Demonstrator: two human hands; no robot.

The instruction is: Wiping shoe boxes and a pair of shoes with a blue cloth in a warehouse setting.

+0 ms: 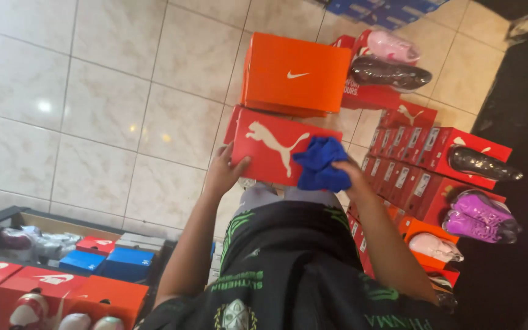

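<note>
A red shoe box (pixel 270 143) with a white leaping-cat logo is held over the tiled floor in front of me. My left hand (pixel 224 171) grips its near left edge. My right hand (pixel 346 171) presses a crumpled blue cloth (pixel 320 164) onto the box's right part. An orange shoe box (pixel 294 73) with a white swoosh mark sits just beyond it, apparently on the floor.
Red shoe boxes (pixel 423 153) are stacked at the right with wrapped boots (pixel 481 164) and purple (pixel 478 215) and pink shoes (pixel 392 46) on them. More red, orange and blue boxes (pixel 92 269) lie at the lower left. Beige floor tiles (pixel 105 104) fill the left.
</note>
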